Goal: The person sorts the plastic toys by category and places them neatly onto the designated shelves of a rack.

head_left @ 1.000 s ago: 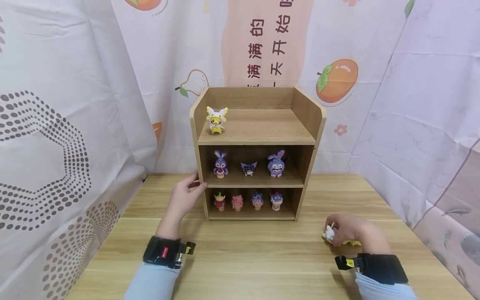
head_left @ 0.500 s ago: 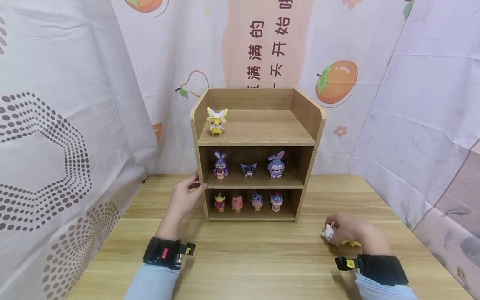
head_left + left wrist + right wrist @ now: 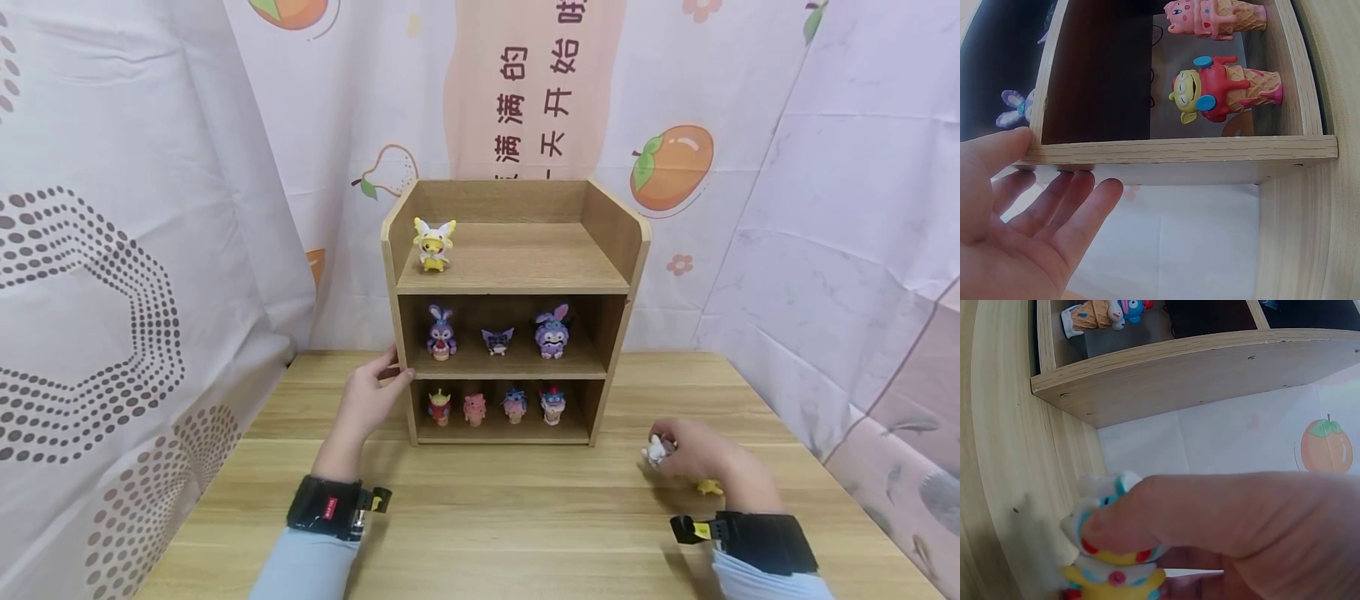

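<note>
At the right of the table, my right hand [image 3: 697,450] pinches a small figurine [image 3: 656,451] between thumb and fingers. In the right wrist view the figurine [image 3: 1113,584] has a white hooded head and a yellow body, with the thumb over its face. A yellow piece [image 3: 708,487] shows on the table just behind that hand, mostly hidden. My left hand [image 3: 369,396] holds the left side panel of the wooden shelf [image 3: 512,287], thumb at its front edge and fingers on its outer face. A white-and-yellow figurine [image 3: 432,245] stands at the left of the top shelf.
The middle shelf bears a purple rabbit figurine [image 3: 441,332], a dark purple one [image 3: 497,340] and a larger purple one [image 3: 552,332]. On the bottom shelf stand several ice-cream-cone figurines, including a green-headed one [image 3: 439,407] and a pink one [image 3: 474,409]. Printed curtains [image 3: 360,267] surround the table [image 3: 495,517].
My right hand has risen slightly with the figurine, leaving the yellow piece apart from it on the table. My left hand stays on the shelf. The head view has tilted up a little.
</note>
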A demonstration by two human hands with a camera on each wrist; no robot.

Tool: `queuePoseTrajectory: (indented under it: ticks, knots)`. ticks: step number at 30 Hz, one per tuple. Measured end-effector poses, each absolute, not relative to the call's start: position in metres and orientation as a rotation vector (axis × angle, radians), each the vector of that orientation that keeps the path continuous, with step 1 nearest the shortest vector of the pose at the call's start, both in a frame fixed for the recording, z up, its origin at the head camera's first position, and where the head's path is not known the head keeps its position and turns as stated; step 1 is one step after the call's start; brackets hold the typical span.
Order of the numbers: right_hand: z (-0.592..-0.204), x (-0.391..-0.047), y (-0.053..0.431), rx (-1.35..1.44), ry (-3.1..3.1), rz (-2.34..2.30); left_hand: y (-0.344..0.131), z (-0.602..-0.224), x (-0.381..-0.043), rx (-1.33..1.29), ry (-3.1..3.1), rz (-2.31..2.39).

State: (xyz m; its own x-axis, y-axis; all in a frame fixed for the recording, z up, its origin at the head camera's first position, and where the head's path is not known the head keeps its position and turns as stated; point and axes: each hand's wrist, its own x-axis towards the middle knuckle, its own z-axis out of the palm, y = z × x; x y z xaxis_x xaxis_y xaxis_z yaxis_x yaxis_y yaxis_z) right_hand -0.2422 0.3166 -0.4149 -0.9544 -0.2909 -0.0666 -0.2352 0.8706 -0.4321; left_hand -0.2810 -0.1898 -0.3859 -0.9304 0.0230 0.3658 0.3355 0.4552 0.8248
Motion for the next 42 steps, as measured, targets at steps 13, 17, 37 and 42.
queuePoseTrajectory:
  ticks: [13,17,37,42]
  knots:
    - [-0.405,-0.243,0.314,-0.453,3.011,-0.738,-0.19,-0.387,-0.281,-0.327,-2.397,-1.457]
    - [-0.399,-0.243,0.311,-0.517,3.047,-0.757,-0.19,-0.387,-0.282,-0.328,-2.399,-1.452]
    - [-0.376,-0.235,0.293,-0.528,3.185,-0.908,-0.191,-0.387,-0.282,-0.32,-2.406,-1.441]
    - [-0.372,-0.232,0.291,-0.513,3.185,-0.978,-0.191,-0.387,-0.283,-0.318,-2.411,-1.439]
